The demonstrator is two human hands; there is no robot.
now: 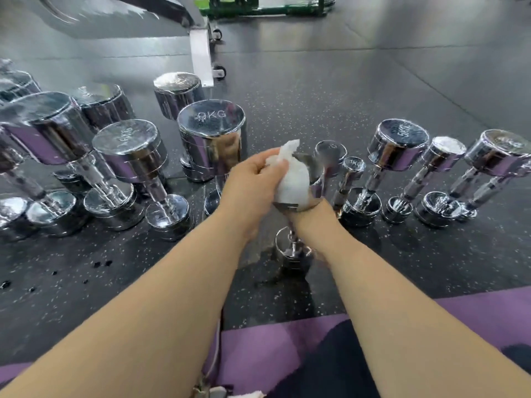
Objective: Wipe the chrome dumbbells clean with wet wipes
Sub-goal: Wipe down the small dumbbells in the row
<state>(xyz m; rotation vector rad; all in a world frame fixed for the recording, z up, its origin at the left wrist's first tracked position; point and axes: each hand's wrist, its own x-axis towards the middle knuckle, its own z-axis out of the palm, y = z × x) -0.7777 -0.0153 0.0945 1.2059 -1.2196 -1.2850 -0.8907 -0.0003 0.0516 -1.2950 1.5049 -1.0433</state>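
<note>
A small chrome dumbbell point(293, 249) stands upright on the speckled black floor in front of me. My right hand point(311, 218) grips it around the handle, just below the upper head; the fingers are mostly hidden. My left hand point(253, 179) holds a bunched white wet wipe point(291, 179) and presses it over the dumbbell's upper head, which the wipe largely covers.
Several chrome dumbbells stand on end in rows: big ones at the left point(126, 156), one marked 9KG point(212, 130) just behind my left hand, smaller ones at the right point(399, 145). A white bench frame on wheels point(201, 53) is further back. A purple mat point(474, 314) lies under me.
</note>
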